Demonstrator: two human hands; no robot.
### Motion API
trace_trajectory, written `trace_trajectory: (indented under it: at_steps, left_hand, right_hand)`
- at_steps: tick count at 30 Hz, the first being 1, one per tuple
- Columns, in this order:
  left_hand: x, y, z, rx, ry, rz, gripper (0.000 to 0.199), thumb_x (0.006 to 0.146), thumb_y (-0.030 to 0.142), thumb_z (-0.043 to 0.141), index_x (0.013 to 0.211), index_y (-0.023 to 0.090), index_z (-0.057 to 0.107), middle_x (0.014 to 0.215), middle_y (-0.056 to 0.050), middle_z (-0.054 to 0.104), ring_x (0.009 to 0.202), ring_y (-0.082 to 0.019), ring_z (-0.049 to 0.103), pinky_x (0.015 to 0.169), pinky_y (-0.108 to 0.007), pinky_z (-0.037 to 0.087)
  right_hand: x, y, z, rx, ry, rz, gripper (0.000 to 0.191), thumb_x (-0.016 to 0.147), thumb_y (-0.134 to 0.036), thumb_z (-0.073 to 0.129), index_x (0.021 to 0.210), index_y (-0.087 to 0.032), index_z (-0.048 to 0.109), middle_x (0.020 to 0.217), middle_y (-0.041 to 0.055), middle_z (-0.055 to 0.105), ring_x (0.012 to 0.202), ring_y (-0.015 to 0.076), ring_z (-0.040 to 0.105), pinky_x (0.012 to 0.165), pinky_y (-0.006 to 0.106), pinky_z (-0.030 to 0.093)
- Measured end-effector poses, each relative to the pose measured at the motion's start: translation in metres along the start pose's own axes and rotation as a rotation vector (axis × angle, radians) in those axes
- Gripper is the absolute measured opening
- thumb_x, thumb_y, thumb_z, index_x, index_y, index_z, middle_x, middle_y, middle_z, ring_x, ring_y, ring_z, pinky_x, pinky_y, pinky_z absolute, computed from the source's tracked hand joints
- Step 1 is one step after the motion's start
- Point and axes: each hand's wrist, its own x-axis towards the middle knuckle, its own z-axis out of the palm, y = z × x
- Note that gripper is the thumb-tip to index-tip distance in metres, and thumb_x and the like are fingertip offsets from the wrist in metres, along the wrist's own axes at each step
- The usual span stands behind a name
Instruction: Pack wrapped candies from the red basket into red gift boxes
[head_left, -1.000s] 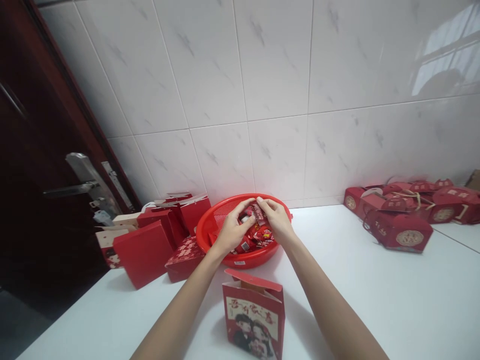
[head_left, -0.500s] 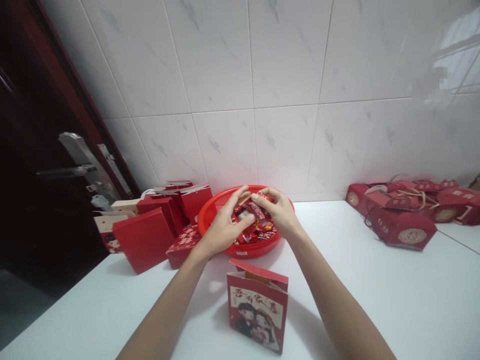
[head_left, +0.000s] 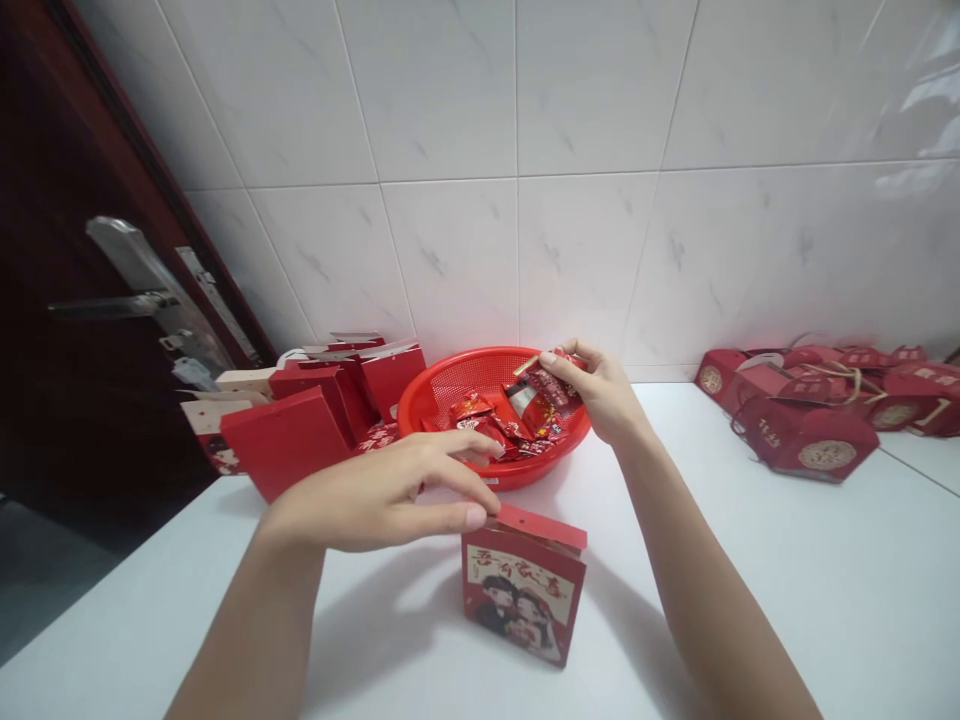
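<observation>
A red paper gift box (head_left: 523, 600) with a cartoon couple on its front stands upright on the white table. My left hand (head_left: 409, 488) reaches over to the box's top left corner, fingers apart, the thumb at or very near the flap. Behind the box is a red plastic basket (head_left: 442, 370) holding wrapped candies (head_left: 480, 422). My right hand (head_left: 596, 385) pinches small wrapped candy packets (head_left: 551, 385) over the basket's right side; the fingers partly hide how many.
Several red paper bags (head_left: 281, 440) stand at the left, touching or close to the basket. At the right, several dark red handled boxes (head_left: 817, 440) lie along the tiled wall (head_left: 450, 240). A dark door (head_left: 45, 330) with a metal handle is at far left.
My left hand has left the basket and come down to the gift box's flap, which now sits lower. My right hand has moved right, with the candy packets in its fingers.
</observation>
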Motion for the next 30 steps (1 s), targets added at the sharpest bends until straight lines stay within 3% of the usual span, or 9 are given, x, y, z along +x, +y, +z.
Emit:
trace_trajectory:
  at_steps: [4, 9, 16, 19, 23, 26, 28, 30]
  left_hand:
    - [0.004, 0.000, 0.004, 0.030, -0.082, -0.010, 0.014, 0.086, 0.043, 0.069, 0.087, 0.037, 0.082, 0.125, -0.001, 0.072, 0.121, -0.030, 0.064, 0.096, -0.033, 0.051]
    - [0.004, 0.004, 0.001, 0.091, -0.248, 0.001, 0.031, 0.094, 0.048, 0.059, 0.091, 0.027, 0.082, 0.136, -0.005, 0.066, 0.126, -0.028, 0.060, 0.102, -0.031, 0.047]
    - [-0.001, 0.004, 0.001, 0.070, -0.283, 0.036, 0.024, 0.090, 0.049, 0.067, 0.091, 0.031, 0.082, 0.138, -0.001, 0.064, 0.127, -0.028, 0.059, 0.106, -0.031, 0.044]
    - [0.001, 0.002, 0.002, 0.082, -0.297, 0.030, 0.022, 0.090, 0.047, 0.067, 0.102, 0.034, 0.080, 0.141, -0.001, 0.062, 0.131, -0.029, 0.056, 0.106, -0.032, 0.044]
    - [0.005, 0.001, 0.004, 0.087, -0.253, 0.040, 0.029, 0.090, 0.045, 0.068, 0.116, 0.034, 0.075, 0.140, -0.003, 0.063, 0.131, -0.029, 0.057, 0.107, -0.034, 0.045]
    - [0.011, 0.002, 0.006, 0.039, -0.208, 0.072, 0.027, 0.092, 0.045, 0.065, 0.113, 0.032, 0.077, 0.137, -0.004, 0.065, 0.126, -0.028, 0.060, 0.105, -0.035, 0.047]
    - [0.019, 0.000, 0.010, -0.014, -0.068, 0.064, 0.025, 0.093, 0.045, 0.062, 0.104, 0.029, 0.079, 0.133, -0.005, 0.067, 0.125, -0.028, 0.061, 0.103, -0.036, 0.049]
    - [0.030, -0.007, 0.016, -0.077, 0.185, 0.014, 0.027, 0.093, 0.046, 0.061, 0.101, 0.027, 0.078, 0.128, -0.006, 0.069, 0.123, -0.027, 0.061, 0.103, -0.038, 0.050]
  right_hand:
    - [0.001, 0.005, 0.000, -0.052, -0.009, 0.028, 0.038, 0.065, -0.047, 0.085, 0.072, -0.020, 0.059, 0.059, -0.0032, 0.064, 0.049, 0.0097, 0.054, 0.046, 0.022, 0.043]
    - [0.005, 0.013, -0.003, -0.088, 0.017, 0.043, 0.044, 0.060, -0.050, 0.087, 0.073, -0.020, 0.058, 0.062, -0.0021, 0.065, 0.054, 0.0114, 0.058, 0.050, 0.023, 0.047]
    - [0.012, 0.028, -0.007, -0.116, 0.140, 0.042, 0.052, 0.056, -0.061, 0.085, 0.066, -0.019, 0.055, 0.058, -0.0029, 0.060, 0.052, 0.0111, 0.053, 0.050, 0.025, 0.044]
    - [0.014, 0.036, -0.007, -0.137, 0.211, 0.024, 0.054, 0.053, -0.063, 0.085, 0.064, -0.020, 0.054, 0.055, -0.0040, 0.058, 0.051, 0.0110, 0.051, 0.051, 0.025, 0.043]
    - [0.018, 0.046, -0.008, -0.108, 0.269, 0.055, 0.057, 0.047, -0.065, 0.086, 0.062, -0.019, 0.054, 0.053, -0.0040, 0.057, 0.051, 0.0104, 0.050, 0.050, 0.025, 0.040]
    - [0.020, 0.048, -0.008, 0.041, 0.277, 0.124, 0.058, 0.043, -0.063, 0.088, 0.060, -0.019, 0.054, 0.052, -0.0058, 0.054, 0.049, 0.0085, 0.045, 0.048, 0.024, 0.037]
    - [0.019, 0.048, -0.005, 0.143, 0.263, 0.168, 0.057, 0.043, -0.060, 0.089, 0.058, -0.019, 0.053, 0.050, -0.0074, 0.050, 0.048, 0.0075, 0.042, 0.048, 0.023, 0.035]
    - [0.017, 0.047, 0.000, 0.196, 0.238, 0.188, 0.054, 0.046, -0.057, 0.090, 0.057, -0.019, 0.052, 0.051, -0.0075, 0.050, 0.049, 0.0075, 0.042, 0.049, 0.024, 0.036]
